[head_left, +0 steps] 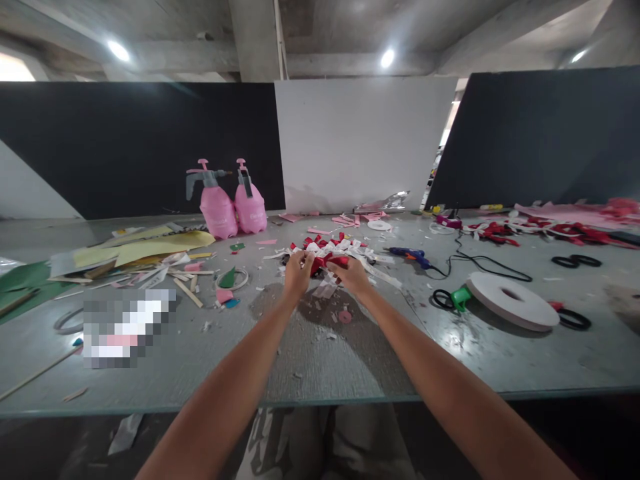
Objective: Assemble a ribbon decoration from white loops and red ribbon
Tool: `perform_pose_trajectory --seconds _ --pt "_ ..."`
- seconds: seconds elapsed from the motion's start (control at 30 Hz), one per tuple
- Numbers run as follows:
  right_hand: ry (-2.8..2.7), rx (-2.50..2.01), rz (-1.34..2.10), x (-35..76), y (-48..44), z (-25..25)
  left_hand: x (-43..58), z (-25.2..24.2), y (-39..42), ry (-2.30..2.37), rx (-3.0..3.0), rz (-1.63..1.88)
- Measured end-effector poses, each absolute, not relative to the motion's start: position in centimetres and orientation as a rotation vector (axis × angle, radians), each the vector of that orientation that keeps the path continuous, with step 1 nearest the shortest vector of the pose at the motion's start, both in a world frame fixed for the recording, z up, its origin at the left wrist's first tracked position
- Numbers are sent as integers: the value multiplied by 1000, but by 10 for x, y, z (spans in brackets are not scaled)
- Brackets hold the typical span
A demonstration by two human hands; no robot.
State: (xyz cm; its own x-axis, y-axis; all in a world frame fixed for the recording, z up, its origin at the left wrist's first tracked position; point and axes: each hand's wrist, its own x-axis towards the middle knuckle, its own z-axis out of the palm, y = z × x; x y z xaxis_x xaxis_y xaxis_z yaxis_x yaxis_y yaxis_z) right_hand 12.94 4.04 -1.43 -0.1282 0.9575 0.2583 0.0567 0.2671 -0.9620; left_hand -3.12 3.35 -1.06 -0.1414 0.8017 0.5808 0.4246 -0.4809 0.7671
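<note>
Both hands meet over a pile of red and white ribbon pieces (357, 248) at the middle of the table. My left hand (299, 272) is closed at the left end of a red ribbon piece (323, 261). On the right end of the same piece, my right hand (350, 273) is closed, with thumb and fingers pressed together. White ribbon strips stick out around the pile, behind and to the right of the hands. A blue glue gun (410, 255) lies to the right of the pile.
Two pink spray bottles (219, 212) stand at the back left. A white ribbon roll (513, 301) lies right, with black rings nearby. Yellow sheets (145, 250) and scraps cover the left side; red ribbons (560, 232) lie back right. Upright panels (365, 143) border the table.
</note>
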Motion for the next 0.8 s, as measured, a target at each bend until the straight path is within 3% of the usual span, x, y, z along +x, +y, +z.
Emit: perform_pose_trajectory --seconds 0.27,0.5,0.8 --pt "-1169 -961 1049 140 43 -9 -27 -10 30 1296 1852 1635" --pt "-1609 -793 1080 138 36 -4 -27 -9 28 1291 1909 1514" --pt "-1600 -825 1034 132 39 -13 -24 -5 25 1068 1736 1543"
